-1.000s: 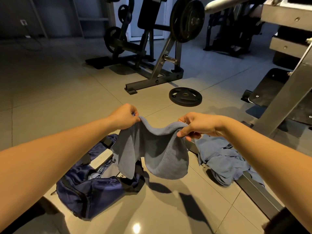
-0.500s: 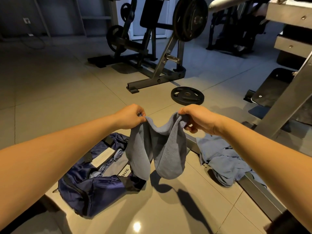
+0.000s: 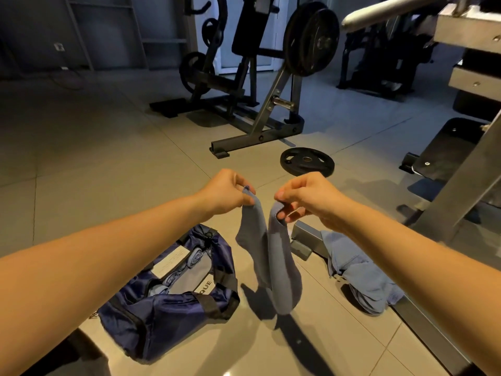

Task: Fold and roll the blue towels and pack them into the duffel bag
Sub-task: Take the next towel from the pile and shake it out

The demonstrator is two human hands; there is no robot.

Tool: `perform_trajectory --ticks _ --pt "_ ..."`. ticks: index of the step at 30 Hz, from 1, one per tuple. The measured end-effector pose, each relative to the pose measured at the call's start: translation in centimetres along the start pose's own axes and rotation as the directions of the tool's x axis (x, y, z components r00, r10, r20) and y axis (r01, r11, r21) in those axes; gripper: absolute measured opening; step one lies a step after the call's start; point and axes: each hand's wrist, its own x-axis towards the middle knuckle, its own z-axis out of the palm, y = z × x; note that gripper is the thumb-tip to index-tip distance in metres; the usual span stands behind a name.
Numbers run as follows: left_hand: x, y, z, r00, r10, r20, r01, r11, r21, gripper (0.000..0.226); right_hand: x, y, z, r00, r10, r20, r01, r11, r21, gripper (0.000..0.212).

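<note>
Glossy tiled floor spreads under me. Nearest, at seven o'clock, the duffel bag lies unzipped with rolled towels already inside. At four o'clock a heap of loose blue towels lies against a steel rail. Between them the towel I am folding hangs in the air. My left hand pinches one top corner and my right hand pinches the other, the two close together but apart. Its long axis runs straight down, both halves drooping side by side to a rounded fold pointing at six o'clock. I judge it light, soft and limp, not slippery. It keeps no shape, so corners and hem are the places to hold. Beyond, at twelve, a weight plate lies flat before a plate-loaded machine.
</note>
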Motion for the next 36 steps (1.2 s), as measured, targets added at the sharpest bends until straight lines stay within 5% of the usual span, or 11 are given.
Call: perform_trajectory --ticks 5,11,23,36 --pt "-0.2 0.2 0.1 0.993 -0.057 0.103 0.072 0.985 -0.155 0.02 0.0 -0.5 -0.3 0.992 0.01 0.128 -0.016 0.999 0.043 0.018" --pt "-1.0 0.7 -0.4 0.993 -0.023 0.112 0.035 0.994 -0.1 0.024 0.0 -0.2 -0.9 0.979 -0.052 0.198 0.058 0.998 -0.024 0.016" --pt "-1.5 1.4 -0.6 0.999 -0.026 0.03 0.033 0.96 -0.277 0.008 0.2 -0.2 -0.2 0.969 -0.203 0.14 0.23 0.95 -0.212 0.01" --pt "-1.8 2.2 -0.3 0.99 -0.011 0.139 0.06 0.933 -0.354 0.011 0.1 -0.4 0.1 0.965 -0.257 0.051 0.261 0.935 -0.242 0.006"
